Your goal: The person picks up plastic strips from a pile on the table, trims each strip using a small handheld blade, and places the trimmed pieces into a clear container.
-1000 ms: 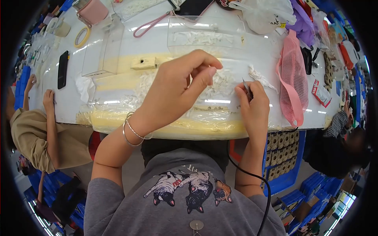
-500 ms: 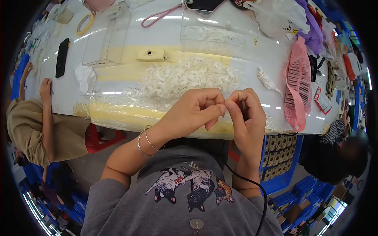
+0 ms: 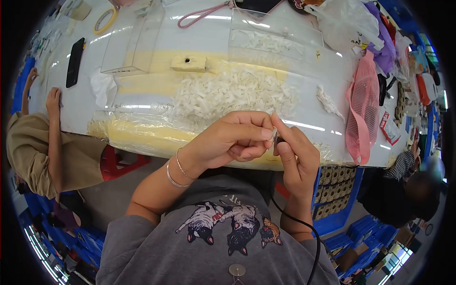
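My left hand (image 3: 240,138) is closed in a pinch on a small whitish piece (image 3: 273,135), just over the table's front edge. Against it, my right hand (image 3: 297,154) is closed around a small dark tool (image 3: 279,139), mostly hidden by the fingers. The fingertips of both hands meet at the piece. Behind them a heap of pale strips (image 3: 232,92) lies on the table (image 3: 156,97). A small cream block with a dark hole (image 3: 189,63) sits behind the heap, near clear boxes (image 3: 130,47).
A pink mesh bag (image 3: 363,111) and a twisted white bundle (image 3: 328,102) lie to the right. A phone (image 3: 75,62), tissue (image 3: 103,89) and tape roll (image 3: 105,21) are to the left. A person's hand (image 3: 53,102) rests at the left edge. A blue crate (image 3: 335,194) stands below.
My left hand has come down from above the heap and met my right hand. A whitish piece now shows between the fingertips. The view has shifted slightly.
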`<action>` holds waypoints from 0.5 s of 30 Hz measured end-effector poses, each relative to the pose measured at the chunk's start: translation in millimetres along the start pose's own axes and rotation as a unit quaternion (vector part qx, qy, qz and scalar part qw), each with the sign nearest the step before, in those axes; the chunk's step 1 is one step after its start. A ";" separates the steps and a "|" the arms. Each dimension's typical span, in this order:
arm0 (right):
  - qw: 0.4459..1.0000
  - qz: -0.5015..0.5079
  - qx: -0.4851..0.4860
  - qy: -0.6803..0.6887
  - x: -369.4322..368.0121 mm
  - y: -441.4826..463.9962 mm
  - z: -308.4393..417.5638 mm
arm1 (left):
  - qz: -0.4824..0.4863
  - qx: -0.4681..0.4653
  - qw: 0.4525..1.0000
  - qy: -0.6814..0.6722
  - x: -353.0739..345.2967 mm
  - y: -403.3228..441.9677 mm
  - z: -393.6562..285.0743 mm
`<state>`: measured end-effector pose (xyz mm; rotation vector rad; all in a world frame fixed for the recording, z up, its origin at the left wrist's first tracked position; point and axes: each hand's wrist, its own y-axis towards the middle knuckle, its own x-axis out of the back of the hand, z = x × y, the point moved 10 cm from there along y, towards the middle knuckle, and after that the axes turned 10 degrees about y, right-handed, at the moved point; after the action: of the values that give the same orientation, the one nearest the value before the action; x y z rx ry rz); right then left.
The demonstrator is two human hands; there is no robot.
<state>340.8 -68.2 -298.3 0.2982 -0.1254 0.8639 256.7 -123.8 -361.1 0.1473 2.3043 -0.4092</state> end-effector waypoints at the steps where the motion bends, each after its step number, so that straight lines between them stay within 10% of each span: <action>1: 1.000 0.000 0.010 -0.008 -0.3 0.4 2.0 | 0.002 0.004 1.000 -0.014 -1.3 -0.3 -0.5; 15: 0.992 0.018 0.061 -0.112 0.4 2.9 18.0 | 0.037 0.013 0.998 -0.053 -7.5 -1.9 -0.3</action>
<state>339.0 -71.7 -280.5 0.5087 -0.2888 0.8745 261.2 -125.4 -354.9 0.2172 2.1822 -0.4002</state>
